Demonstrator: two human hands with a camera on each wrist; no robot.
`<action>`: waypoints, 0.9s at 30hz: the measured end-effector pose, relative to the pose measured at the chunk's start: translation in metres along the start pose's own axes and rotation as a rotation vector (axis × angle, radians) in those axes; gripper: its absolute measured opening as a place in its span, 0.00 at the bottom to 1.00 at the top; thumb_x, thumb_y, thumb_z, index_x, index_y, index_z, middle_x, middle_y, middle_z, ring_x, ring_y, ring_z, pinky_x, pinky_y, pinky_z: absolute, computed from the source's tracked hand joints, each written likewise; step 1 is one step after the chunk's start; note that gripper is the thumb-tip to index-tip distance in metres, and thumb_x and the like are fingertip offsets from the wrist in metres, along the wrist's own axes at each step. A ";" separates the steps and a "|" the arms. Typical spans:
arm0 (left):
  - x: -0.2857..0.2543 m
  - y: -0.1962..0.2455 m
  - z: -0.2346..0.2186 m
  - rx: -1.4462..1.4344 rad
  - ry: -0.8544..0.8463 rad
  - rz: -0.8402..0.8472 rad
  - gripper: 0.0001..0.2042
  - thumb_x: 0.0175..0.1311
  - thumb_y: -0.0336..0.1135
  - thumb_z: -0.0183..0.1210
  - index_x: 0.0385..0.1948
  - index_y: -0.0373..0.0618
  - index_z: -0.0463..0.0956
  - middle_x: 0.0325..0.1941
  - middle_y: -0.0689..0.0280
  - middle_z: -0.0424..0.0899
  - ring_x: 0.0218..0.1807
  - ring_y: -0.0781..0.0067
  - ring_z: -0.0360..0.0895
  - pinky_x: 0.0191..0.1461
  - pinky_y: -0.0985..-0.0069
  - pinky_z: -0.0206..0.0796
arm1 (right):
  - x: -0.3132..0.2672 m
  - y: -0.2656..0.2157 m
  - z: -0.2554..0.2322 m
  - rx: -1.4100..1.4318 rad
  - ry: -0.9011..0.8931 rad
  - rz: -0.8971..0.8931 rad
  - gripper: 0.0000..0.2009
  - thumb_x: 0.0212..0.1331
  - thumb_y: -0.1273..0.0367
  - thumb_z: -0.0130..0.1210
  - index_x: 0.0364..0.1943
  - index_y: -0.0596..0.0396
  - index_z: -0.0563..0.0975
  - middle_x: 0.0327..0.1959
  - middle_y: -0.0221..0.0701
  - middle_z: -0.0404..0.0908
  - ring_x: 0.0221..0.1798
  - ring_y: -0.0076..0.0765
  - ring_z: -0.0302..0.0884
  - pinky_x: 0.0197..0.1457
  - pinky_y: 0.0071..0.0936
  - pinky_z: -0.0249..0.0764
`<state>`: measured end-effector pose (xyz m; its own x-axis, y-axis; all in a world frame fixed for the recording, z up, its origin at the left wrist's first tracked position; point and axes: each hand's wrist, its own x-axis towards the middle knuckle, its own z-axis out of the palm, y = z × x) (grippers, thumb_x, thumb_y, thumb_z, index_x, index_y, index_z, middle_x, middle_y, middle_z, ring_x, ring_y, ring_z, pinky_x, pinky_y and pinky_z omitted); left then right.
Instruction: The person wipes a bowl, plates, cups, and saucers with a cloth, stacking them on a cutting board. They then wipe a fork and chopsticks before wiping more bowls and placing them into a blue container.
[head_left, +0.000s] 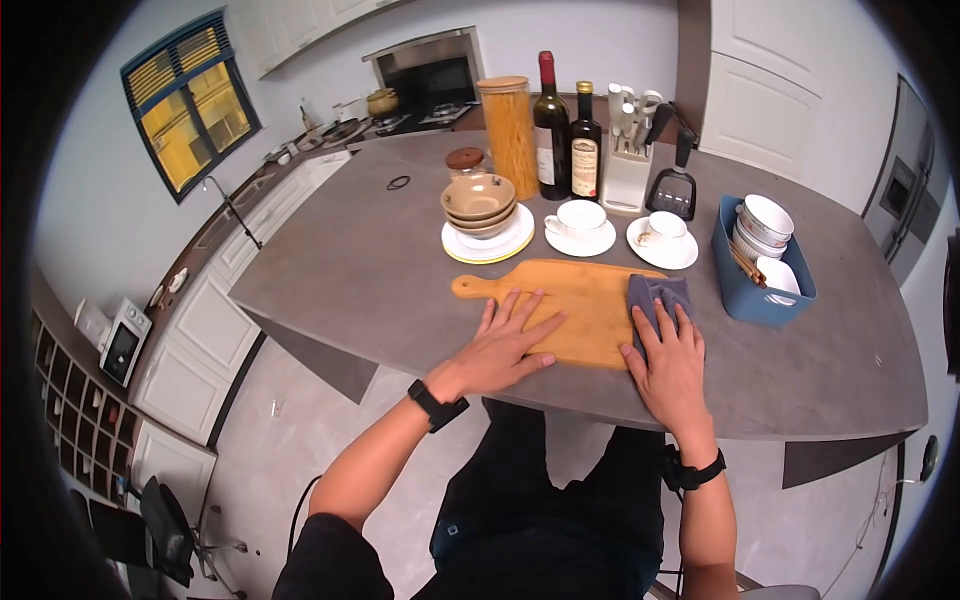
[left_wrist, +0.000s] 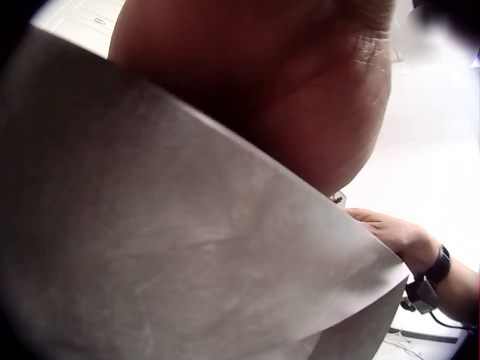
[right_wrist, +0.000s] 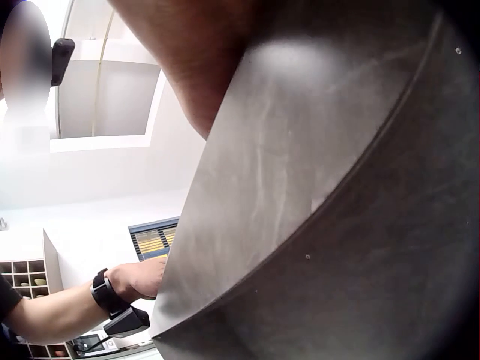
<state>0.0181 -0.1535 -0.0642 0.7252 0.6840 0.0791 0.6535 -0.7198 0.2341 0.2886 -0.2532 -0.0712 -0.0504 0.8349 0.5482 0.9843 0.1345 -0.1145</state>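
A wooden cutting board (head_left: 590, 300) lies flat near the front edge of the table, its handle pointing left. My left hand (head_left: 500, 348) rests on the board's left part with fingers spread and straight. On the board's right end sits a folded grey cloth (head_left: 655, 290). My right hand (head_left: 672, 370) presses on this cloth, its fingers extended forward over it. In the left wrist view the palm of the left hand (left_wrist: 255, 97) fills the top, and the right hand (left_wrist: 394, 231) shows beyond the table edge. The wrist views hide the board and cloth.
Behind the board stand stacked bowls (head_left: 480, 198) on plates, two white cups (head_left: 581, 216) on saucers, a pasta jar (head_left: 510, 135), two dark bottles (head_left: 552, 150) and a knife block (head_left: 628, 180). A blue basket (head_left: 762, 300) with bowls stands right. The table's front edge (head_left: 560, 398) is close.
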 end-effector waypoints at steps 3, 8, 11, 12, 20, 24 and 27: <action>0.003 -0.008 -0.001 -0.017 -0.009 0.047 0.32 0.77 0.56 0.50 0.80 0.69 0.54 0.85 0.46 0.41 0.84 0.31 0.32 0.81 0.33 0.31 | -0.002 -0.004 0.002 0.030 0.049 0.012 0.25 0.68 0.56 0.57 0.66 0.52 0.77 0.70 0.48 0.73 0.73 0.63 0.64 0.73 0.56 0.59; 0.005 -0.009 0.001 -0.030 0.003 0.078 0.31 0.77 0.56 0.50 0.80 0.68 0.54 0.85 0.47 0.42 0.84 0.31 0.33 0.80 0.32 0.33 | -0.005 -0.002 0.002 0.051 0.077 0.019 0.25 0.67 0.57 0.58 0.65 0.52 0.77 0.68 0.47 0.75 0.72 0.62 0.65 0.73 0.54 0.60; 0.005 -0.013 0.009 -0.028 0.044 0.080 0.31 0.77 0.56 0.50 0.80 0.68 0.55 0.85 0.47 0.44 0.84 0.30 0.34 0.80 0.32 0.34 | -0.005 -0.001 0.004 0.059 0.092 0.022 0.24 0.67 0.57 0.58 0.64 0.52 0.78 0.68 0.47 0.75 0.72 0.62 0.65 0.73 0.54 0.60; 0.003 -0.013 0.010 -0.038 0.038 0.069 0.31 0.77 0.56 0.50 0.80 0.68 0.55 0.85 0.47 0.44 0.84 0.30 0.34 0.80 0.32 0.34 | -0.005 -0.003 0.004 0.064 0.077 0.018 0.24 0.67 0.57 0.58 0.64 0.52 0.78 0.68 0.47 0.75 0.72 0.62 0.65 0.73 0.54 0.60; 0.002 -0.009 0.007 -0.048 0.105 0.076 0.32 0.74 0.56 0.54 0.78 0.67 0.59 0.84 0.49 0.48 0.83 0.30 0.38 0.79 0.31 0.40 | 0.001 -0.007 -0.003 0.068 0.024 0.065 0.26 0.66 0.59 0.60 0.66 0.52 0.76 0.70 0.46 0.73 0.73 0.65 0.62 0.74 0.61 0.57; 0.002 -0.001 -0.003 -0.061 0.087 0.056 0.34 0.72 0.53 0.58 0.78 0.66 0.58 0.85 0.50 0.46 0.84 0.30 0.37 0.78 0.30 0.41 | 0.008 -0.012 -0.015 0.080 -0.063 0.109 0.28 0.65 0.58 0.61 0.67 0.53 0.75 0.71 0.47 0.70 0.75 0.65 0.60 0.75 0.62 0.55; 0.004 0.005 -0.014 -0.099 0.043 0.026 0.35 0.70 0.51 0.61 0.78 0.65 0.59 0.85 0.51 0.46 0.84 0.31 0.37 0.79 0.30 0.41 | 0.011 -0.007 -0.015 0.081 -0.136 0.151 0.32 0.62 0.55 0.64 0.68 0.55 0.74 0.72 0.47 0.69 0.76 0.64 0.59 0.76 0.62 0.54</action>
<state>0.0210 -0.1527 -0.0490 0.7306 0.6708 0.1271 0.6079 -0.7239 0.3263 0.2835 -0.2525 -0.0521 0.0686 0.9122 0.4039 0.9658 0.0408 -0.2562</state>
